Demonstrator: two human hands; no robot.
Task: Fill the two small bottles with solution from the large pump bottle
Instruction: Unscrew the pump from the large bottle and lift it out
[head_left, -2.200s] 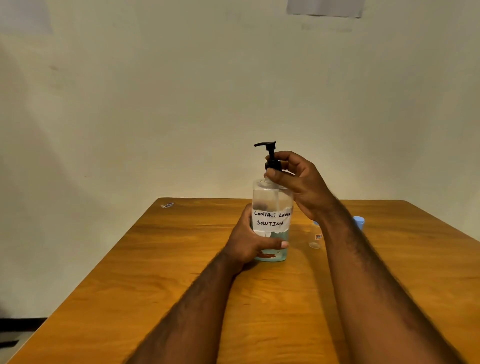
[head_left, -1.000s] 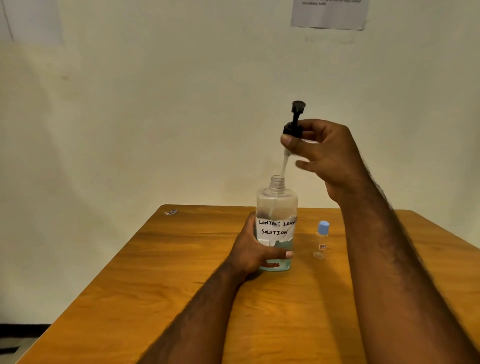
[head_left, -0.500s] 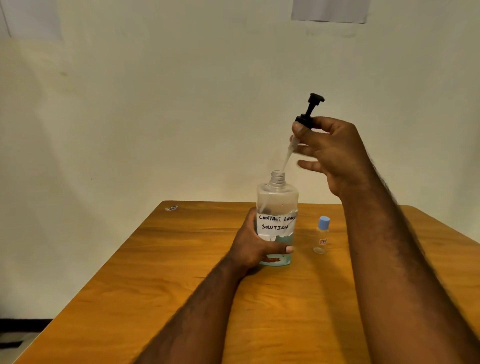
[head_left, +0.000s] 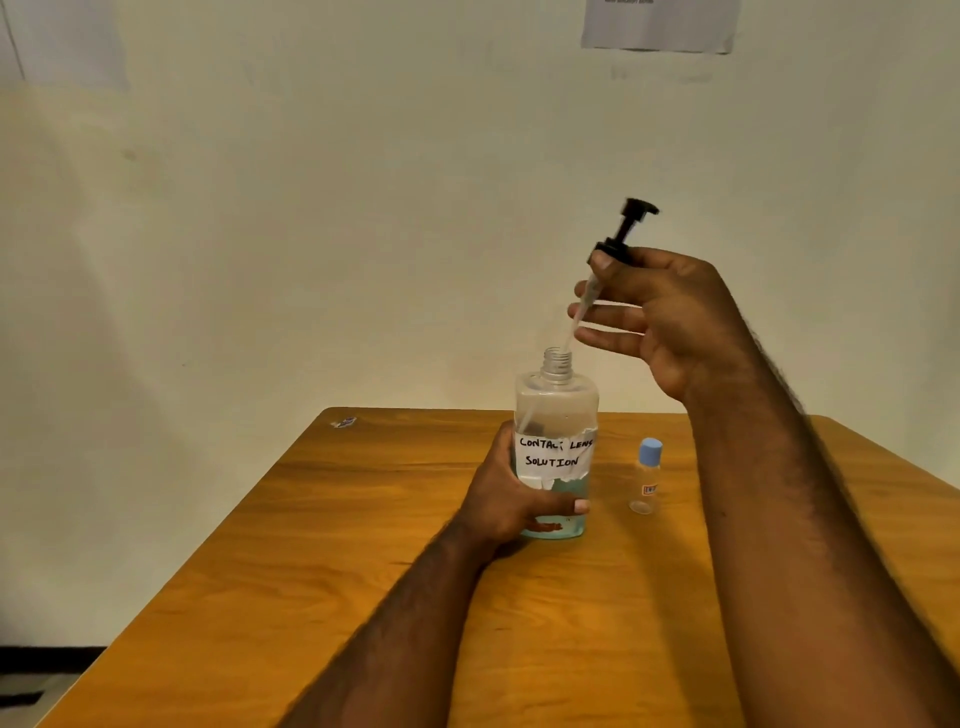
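The large clear bottle (head_left: 556, 415), labelled "contact lens solution", stands upright on the wooden table (head_left: 322, 582) with a little bluish liquid at its bottom. My left hand (head_left: 506, 501) grips its lower body. Its threaded neck is uncovered. My right hand (head_left: 660, 317) holds the black pump head (head_left: 623, 228) above and to the right of the bottle, tilted, with the clear dip tube still reaching down into the neck. One small clear bottle with a blue cap (head_left: 647, 475) stands just right of the large one. A second small bottle is hidden.
A pale wall rises right behind the table's far edge. A sheet of paper (head_left: 660, 26) hangs high on it. A small scrap (head_left: 344, 422) lies at the table's far left corner. The table's left edge drops to a dark floor.
My right hand unscrewed the pump head and lifted it up and to the right, drawing the dip tube out of the bottle. My left hand has kept its grip on the bottle.
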